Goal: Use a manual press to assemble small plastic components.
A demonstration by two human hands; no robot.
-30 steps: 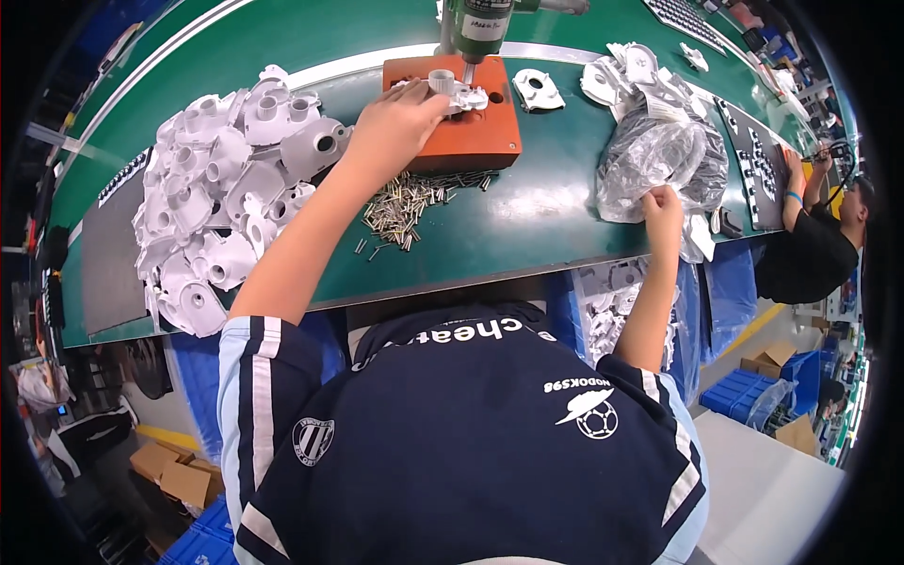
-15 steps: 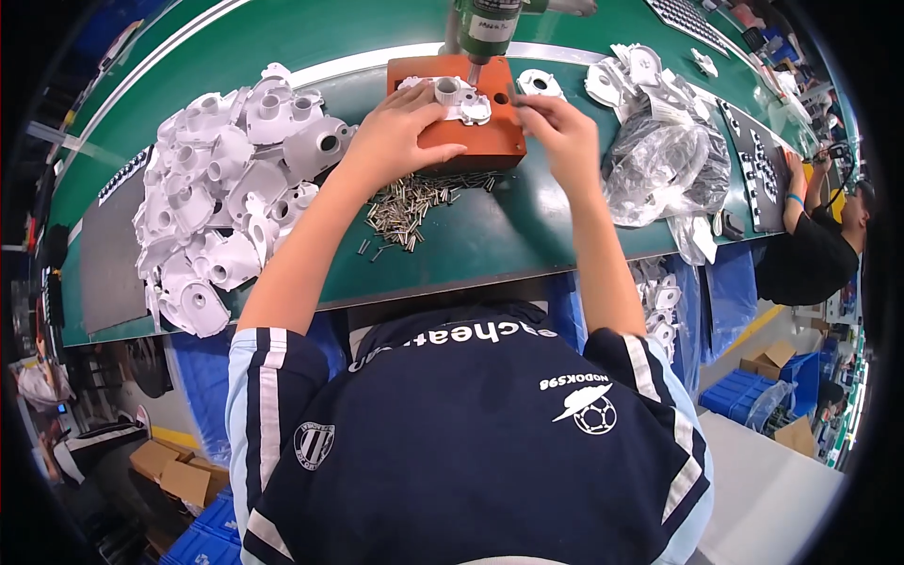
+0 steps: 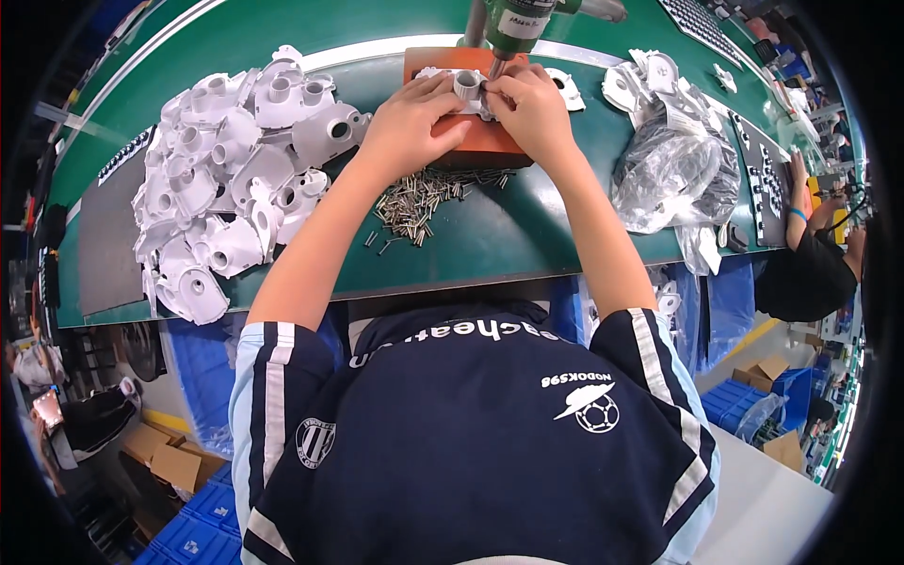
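Note:
A white plastic housing (image 3: pixel 466 85) with a round raised tube lies on an orange block (image 3: pixel 490 137). My left hand (image 3: pixel 411 118) grips the housing's left side, fingers over it and thumb apart toward the block's near edge. At the right of the tube, my right hand (image 3: pixel 533 105) has thumb and fingertips pinched together; what is between them is too small to make out. Just above those fingers hangs the tip of a green machine tool (image 3: pixel 518 24). Many small metal pins (image 3: pixel 414 209) lie loose in front of the block.
White housings (image 3: pixel 221 169) are heaped at the left beside a dark mat (image 3: pixel 105 254). A round white part (image 3: pixel 568 91) lies behind my right hand. Farther right are clear plastic bags (image 3: pixel 664 169), more white parts and a black tray (image 3: pixel 761 174). A co-worker (image 3: pixel 810 264) is at the far right.
My right hand has moved left from the block's right side onto the housing, its fingers now beside the tube. My left hand stays on the housing. The whole view has shifted slightly.

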